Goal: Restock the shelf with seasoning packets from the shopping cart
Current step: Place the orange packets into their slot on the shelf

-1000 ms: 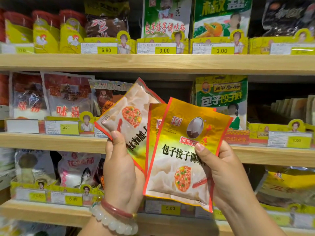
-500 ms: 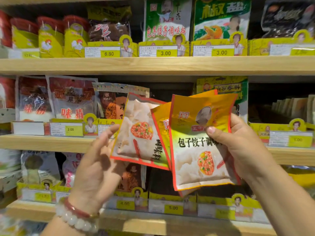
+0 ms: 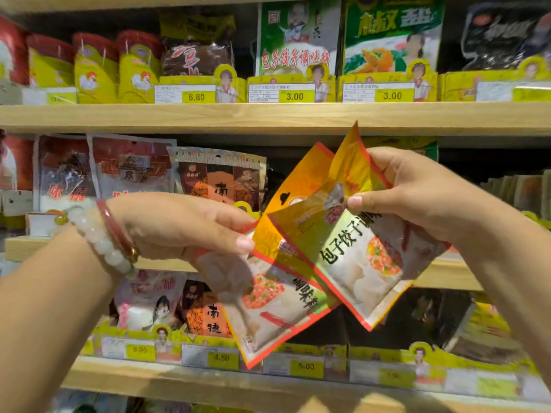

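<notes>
In the head view, a fan of yellow-and-red seasoning packets [image 3: 298, 281] is held up in front of the wooden shelves [image 3: 268, 117], level with the front edge of the middle shelf [image 3: 441, 275] and apart from it; the right hand [image 3: 417, 192] is seen gripping the upper part of the front packet [image 3: 360, 260], its thumb pressed on the printed face and its fingers [image 3: 384, 162] curled behind the crumpled top edge; the left hand [image 3: 190, 225] is seen pinching the left edge of the lower packet [image 3: 268, 311], thumb and fingers closed on the red border; the lower packet is tilted with its bottom corner pointing down toward the front edge of the bottom shelf [image 3: 208, 383]; a third packet [image 3: 301, 180] is partly visible behind the other two, and which hand holds it cannot be told. A white bead bracelet [image 3: 98, 236] and a red bangle [image 3: 116, 228] are worn on the left wrist. On the top shelf, behind yellow price tags [image 3: 295, 95], a green packet [image 3: 298, 40] with red characters is stood upright; on the middle shelf, toward its left end, red-and-clear bags [image 3: 128, 168] are stood in a row; the bottom shelf is blurred.
</notes>
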